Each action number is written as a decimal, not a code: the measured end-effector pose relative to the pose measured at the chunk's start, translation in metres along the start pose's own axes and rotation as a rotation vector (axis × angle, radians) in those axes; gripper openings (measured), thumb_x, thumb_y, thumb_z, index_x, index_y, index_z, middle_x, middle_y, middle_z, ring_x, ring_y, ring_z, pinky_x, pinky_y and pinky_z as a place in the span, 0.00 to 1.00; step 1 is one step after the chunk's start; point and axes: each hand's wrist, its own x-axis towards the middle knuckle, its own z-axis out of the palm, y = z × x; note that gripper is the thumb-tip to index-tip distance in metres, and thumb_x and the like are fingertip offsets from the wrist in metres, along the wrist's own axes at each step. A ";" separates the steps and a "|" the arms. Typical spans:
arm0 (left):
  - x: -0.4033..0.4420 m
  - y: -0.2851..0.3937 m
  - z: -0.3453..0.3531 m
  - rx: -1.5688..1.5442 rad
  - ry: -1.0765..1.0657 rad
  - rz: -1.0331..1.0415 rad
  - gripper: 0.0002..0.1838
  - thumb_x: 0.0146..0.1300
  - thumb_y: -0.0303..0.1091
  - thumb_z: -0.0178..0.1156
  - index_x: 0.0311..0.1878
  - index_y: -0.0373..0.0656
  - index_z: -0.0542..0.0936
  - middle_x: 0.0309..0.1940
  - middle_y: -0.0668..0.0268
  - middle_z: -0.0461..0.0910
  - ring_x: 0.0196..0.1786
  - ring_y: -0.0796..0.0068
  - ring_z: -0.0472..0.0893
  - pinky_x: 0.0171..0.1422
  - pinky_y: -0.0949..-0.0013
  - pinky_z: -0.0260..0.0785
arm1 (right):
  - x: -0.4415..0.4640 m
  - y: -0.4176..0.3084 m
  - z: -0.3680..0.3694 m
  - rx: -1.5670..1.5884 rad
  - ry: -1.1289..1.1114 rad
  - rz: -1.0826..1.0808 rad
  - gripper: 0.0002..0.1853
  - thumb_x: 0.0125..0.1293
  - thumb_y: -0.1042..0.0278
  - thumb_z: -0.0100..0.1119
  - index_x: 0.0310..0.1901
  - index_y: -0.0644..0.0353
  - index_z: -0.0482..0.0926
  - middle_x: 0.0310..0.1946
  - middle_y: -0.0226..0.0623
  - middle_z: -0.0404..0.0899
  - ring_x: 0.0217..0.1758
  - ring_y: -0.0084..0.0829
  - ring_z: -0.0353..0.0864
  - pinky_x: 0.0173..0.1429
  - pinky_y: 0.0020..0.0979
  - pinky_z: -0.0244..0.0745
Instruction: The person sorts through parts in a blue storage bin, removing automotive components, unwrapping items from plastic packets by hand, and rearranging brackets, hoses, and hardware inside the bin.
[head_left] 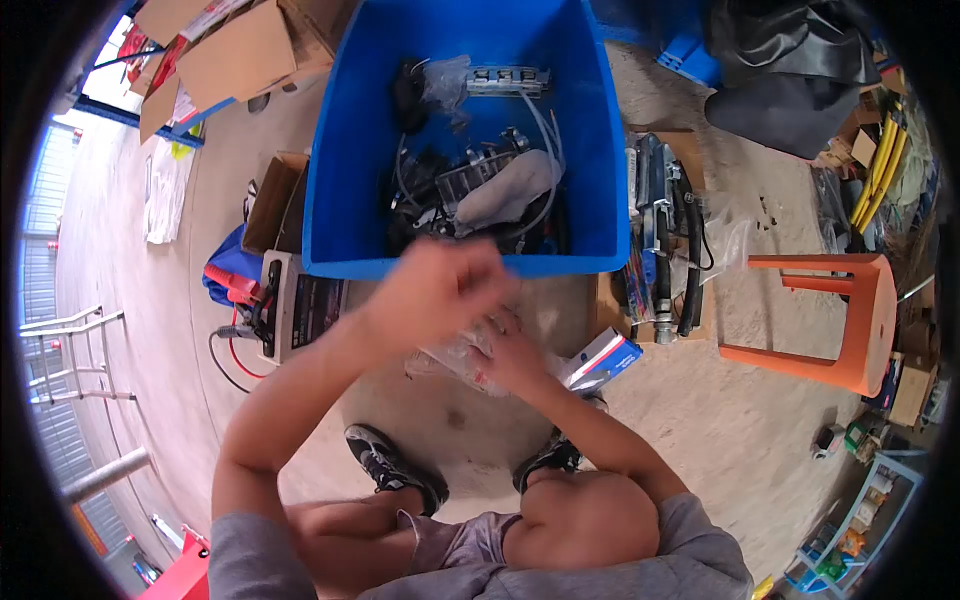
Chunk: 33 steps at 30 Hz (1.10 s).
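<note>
My left hand (440, 290) is raised at the near rim of a blue bin (450, 268). Motion smears its fingers; they look curled, but whether anything is in them cannot be made out. Lower and to the right, my right hand (512, 352) grips a crumpled clear plastic bag (450, 362) above the floor. What the bag contains is unclear. Inside the bin lie metal and black mechanical parts (470, 180), a grey-white glove-like cloth piece (510, 190), a slotted metal strip (508, 80) and a thin grey hose (548, 130).
A boxed battery-like unit (300, 310) with cables stands left of the bin. To the right are a cardboard tray (610, 300) of hoses and rods, a blue-and-white box (603, 360) and an orange stool (870, 325). Cardboard boxes (240, 60) are stacked at upper left.
</note>
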 end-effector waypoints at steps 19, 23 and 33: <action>0.064 -0.092 -0.065 -0.081 0.492 -0.157 0.18 0.75 0.39 0.56 0.58 0.34 0.80 0.43 0.52 0.86 0.48 0.62 0.87 0.54 0.61 0.75 | 0.007 -0.064 -0.166 0.437 0.493 -0.135 0.08 0.66 0.76 0.67 0.46 0.63 0.84 0.50 0.48 0.84 0.44 0.43 0.88 0.51 0.33 0.84; 0.029 -0.053 -0.053 -0.599 0.559 -0.290 0.20 0.79 0.48 0.58 0.59 0.39 0.81 0.47 0.68 0.86 0.47 0.79 0.84 0.53 0.72 0.75 | 0.068 -0.092 -0.203 0.589 0.581 -0.197 0.18 0.71 0.71 0.68 0.59 0.67 0.78 0.55 0.49 0.82 0.57 0.40 0.85 0.61 0.33 0.81; -0.064 -0.026 -0.047 -1.108 0.306 -0.396 0.32 0.80 0.50 0.55 0.79 0.43 0.64 0.65 0.63 0.79 0.63 0.71 0.83 0.70 0.66 0.75 | 0.099 -0.147 -0.177 0.994 0.021 -0.037 0.20 0.71 0.69 0.69 0.61 0.65 0.79 0.52 0.36 0.86 0.54 0.25 0.83 0.63 0.31 0.76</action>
